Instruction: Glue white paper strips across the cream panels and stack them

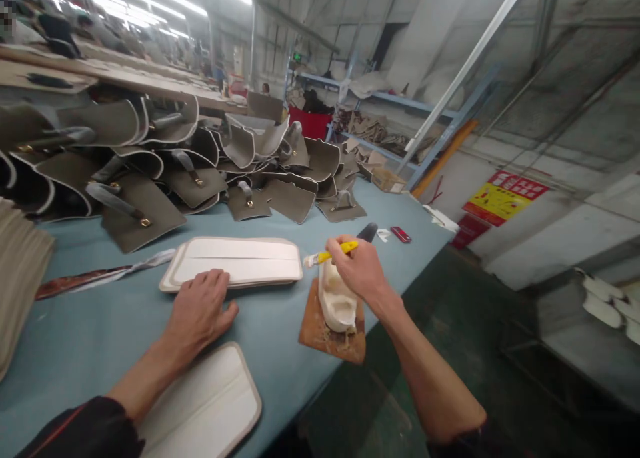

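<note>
Right grip (361, 268) was curled tight around a yellow brush (324, 257), its bristles just beside the three o'clock end of a stack of white panels (250, 259). Left grip (203, 308) was spread loosely, its fingers resting on the stack's near edge, not grasping anything. At six o'clock from the brush, a messy cream tub (335, 311) sat on a brown board (310, 328). Another white panel (215, 398) lay on the blue tabletop (275, 325) at the stack's six o'clock. Gray bags (145, 208) were piled at twelve o'clock, past the stack.
</note>
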Motion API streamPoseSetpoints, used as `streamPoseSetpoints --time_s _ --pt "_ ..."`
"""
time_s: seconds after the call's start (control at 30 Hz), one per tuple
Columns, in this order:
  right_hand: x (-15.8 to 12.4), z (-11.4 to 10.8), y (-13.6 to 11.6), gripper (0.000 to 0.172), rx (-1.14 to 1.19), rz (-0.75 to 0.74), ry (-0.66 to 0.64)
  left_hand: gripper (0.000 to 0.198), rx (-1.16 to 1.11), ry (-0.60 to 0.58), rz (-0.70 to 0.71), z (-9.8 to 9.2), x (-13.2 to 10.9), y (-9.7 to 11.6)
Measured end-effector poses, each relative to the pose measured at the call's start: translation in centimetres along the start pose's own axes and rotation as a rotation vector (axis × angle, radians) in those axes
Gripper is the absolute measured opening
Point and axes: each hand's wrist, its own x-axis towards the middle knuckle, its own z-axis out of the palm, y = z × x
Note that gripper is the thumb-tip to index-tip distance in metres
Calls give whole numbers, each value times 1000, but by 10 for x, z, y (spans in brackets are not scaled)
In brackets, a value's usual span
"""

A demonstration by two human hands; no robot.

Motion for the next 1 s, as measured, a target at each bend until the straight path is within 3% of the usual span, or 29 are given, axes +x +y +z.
streamPoseSetpoints --time_s 0.1,0.2,0.37,0.53,0.7,0.87,1.0 --pt "-27 -33 29 38 286 114 -14 41 30 -6 25 1 1 -1" --pt "-51 -46 61 46 338 233 10 35 132 -16 47 0 2 0" --pt "-74 -30 97 58 411 317 108 32 226 -25 57 -3 4 3" --pt "-84 3 112 63 465 373 243 35 161 -41 72 0 6 0" --pt "-96 30 117 63 211 231 226 33 143 0 75 -1 13 -4" --pt "-89 41 117 59 -130 280 106 46 137 48 107 -11 27 -1" --pt "-72 45 112 59 -239 273 30 43 70 51 193 -10 40 8"
